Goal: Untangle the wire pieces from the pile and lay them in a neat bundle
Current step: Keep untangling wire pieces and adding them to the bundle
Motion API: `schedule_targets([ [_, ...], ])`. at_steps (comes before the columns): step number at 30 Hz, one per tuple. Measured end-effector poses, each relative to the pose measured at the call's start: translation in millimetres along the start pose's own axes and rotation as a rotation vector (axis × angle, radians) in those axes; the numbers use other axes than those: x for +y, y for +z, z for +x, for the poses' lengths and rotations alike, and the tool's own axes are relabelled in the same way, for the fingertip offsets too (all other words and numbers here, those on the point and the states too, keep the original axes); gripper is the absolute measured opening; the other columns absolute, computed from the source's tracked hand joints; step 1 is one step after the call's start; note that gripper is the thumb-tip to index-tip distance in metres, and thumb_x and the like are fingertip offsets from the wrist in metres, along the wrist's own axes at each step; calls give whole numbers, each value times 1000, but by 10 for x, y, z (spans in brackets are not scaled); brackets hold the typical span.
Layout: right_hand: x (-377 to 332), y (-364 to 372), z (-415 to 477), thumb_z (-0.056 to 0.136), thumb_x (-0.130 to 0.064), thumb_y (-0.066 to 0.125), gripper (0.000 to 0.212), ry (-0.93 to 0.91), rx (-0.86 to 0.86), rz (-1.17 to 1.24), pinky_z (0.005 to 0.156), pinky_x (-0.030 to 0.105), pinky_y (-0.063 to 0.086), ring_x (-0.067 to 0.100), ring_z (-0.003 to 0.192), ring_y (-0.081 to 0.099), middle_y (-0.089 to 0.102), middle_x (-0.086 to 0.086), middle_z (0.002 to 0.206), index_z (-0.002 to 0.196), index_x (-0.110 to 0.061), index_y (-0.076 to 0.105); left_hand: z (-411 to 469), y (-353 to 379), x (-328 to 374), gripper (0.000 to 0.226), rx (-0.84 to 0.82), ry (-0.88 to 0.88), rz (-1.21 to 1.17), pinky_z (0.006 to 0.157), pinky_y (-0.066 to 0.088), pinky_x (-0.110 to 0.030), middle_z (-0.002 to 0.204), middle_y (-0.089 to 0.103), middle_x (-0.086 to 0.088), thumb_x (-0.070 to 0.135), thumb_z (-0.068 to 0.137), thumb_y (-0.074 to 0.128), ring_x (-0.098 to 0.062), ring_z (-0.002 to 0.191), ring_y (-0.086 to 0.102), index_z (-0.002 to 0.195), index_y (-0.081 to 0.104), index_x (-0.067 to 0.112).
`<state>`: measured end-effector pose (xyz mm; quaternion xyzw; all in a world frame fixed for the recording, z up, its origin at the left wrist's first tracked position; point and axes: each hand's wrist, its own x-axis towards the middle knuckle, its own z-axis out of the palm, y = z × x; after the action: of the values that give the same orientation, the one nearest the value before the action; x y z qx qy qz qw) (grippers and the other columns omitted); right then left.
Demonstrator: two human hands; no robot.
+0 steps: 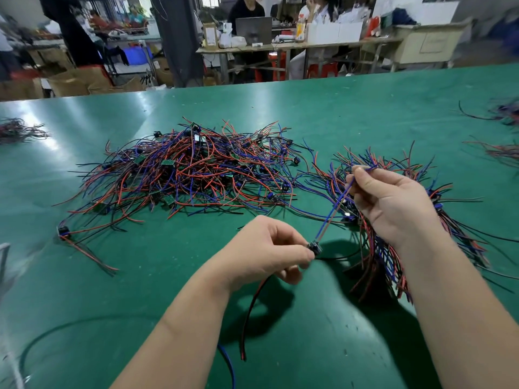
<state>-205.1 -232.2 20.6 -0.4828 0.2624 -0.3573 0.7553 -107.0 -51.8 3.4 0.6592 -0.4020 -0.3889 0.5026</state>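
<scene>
My left hand (266,248) pinches one wire piece (334,209) by its connector (315,247). Its long axis runs up and right to my right hand (393,203), which pinches the blue tip. One bundle (379,265) lies on the counter (280,108) under that hand. Farther off, ahead-left, sits one tangled pile (191,175).

The place is an electronics assembly workshop. A broad green work mat (280,108) covers the bench under the person's fingers (286,237), and just beyond them lies a heap of red, blue and black wire pieces (196,169) with small connectors. Far past the fingers stand cluttered worktables (295,46) bearing a laptop (254,30), with cardboard boxes (70,82) and red stools (321,70) on the floor.
</scene>
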Motion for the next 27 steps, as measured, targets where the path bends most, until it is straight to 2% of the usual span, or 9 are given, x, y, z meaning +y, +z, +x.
schedule_targets([
  [5,-24,12,-37,85,-7,66,24,-27,41,3,43,13,45,9,53,66,69,1,60,62,-14,70,4,-27,-21,14,-37,-79,-9,53,49,-22,57,61,-1,3,79,71,-11,52,58,68,68,11],
  [9,-27,39,-57,88,-13,65,21,-63,95,-94,34,13,38,10,41,60,60,1,47,68,-9,60,-2,-76,-50,7,-27,-51,184,48,32,-15,51,52,6,22,68,78,-8,48,38,65,73,22],
  [11,-29,53,-65,89,-14,63,25,-55,87,-128,33,13,34,11,36,56,56,1,43,65,-8,58,-5,-61,-66,6,-53,-45,230,49,32,-17,52,54,7,25,67,76,-9,49,40,68,73,20],
  [14,-53,55,-68,92,-19,60,32,-31,67,-173,31,12,30,11,32,51,53,2,40,63,-7,56,16,-15,-86,23,-65,-64,230,54,38,-25,61,59,7,25,66,70,-15,54,45,89,71,23],
  [17,-72,33,-71,93,-23,59,34,-36,37,-221,32,12,31,11,32,53,54,2,40,62,-7,56,32,-12,-106,57,-68,-33,305,55,41,-23,65,55,14,26,70,63,-12,56,47,122,52,48],
  [19,-73,35,-77,93,-30,58,35,-54,14,-206,34,13,35,12,35,57,58,2,44,65,-9,60,30,-5,-83,46,-111,5,362,53,39,-19,60,49,15,28,72,60,-8,53,44,114,60,47],
  [21,-57,33,-53,96,-41,48,41,-29,-7,-145,38,14,42,14,42,61,63,3,51,73,-9,63,19,13,-42,29,-167,42,280,53,35,-20,60,49,12,24,73,61,-9,55,41,99,69,35],
  [24,-34,37,-8,101,-46,27,53,107,-50,-106,44,15,47,14,53,67,70,2,62,89,-10,63,-10,-3,44,21,-140,112,-60,57,46,-20,69,60,9,16,76,63,-7,61,52,89,71,30],
  [27,41,48,-40,99,-21,46,22,168,-180,-239,47,16,48,14,52,65,67,2,62,100,-6,63,-15,-51,119,19,-11,223,-446,50,53,-22,74,68,2,12,75,67,-9,59,63,82,70,29],
])
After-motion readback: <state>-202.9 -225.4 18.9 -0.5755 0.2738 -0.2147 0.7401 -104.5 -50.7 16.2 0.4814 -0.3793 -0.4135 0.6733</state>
